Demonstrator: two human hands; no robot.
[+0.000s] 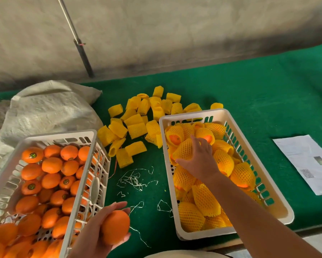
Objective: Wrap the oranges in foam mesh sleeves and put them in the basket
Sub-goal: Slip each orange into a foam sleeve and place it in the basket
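Stickers [32, 155], too small to read, mark several oranges [51, 164].

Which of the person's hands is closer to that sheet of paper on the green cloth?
Right. The right hand is in the basket beside the sheet of paper; the left hand holds an orange far across.

Single head-worn view, looking forward and down, close above the green table [249, 94]
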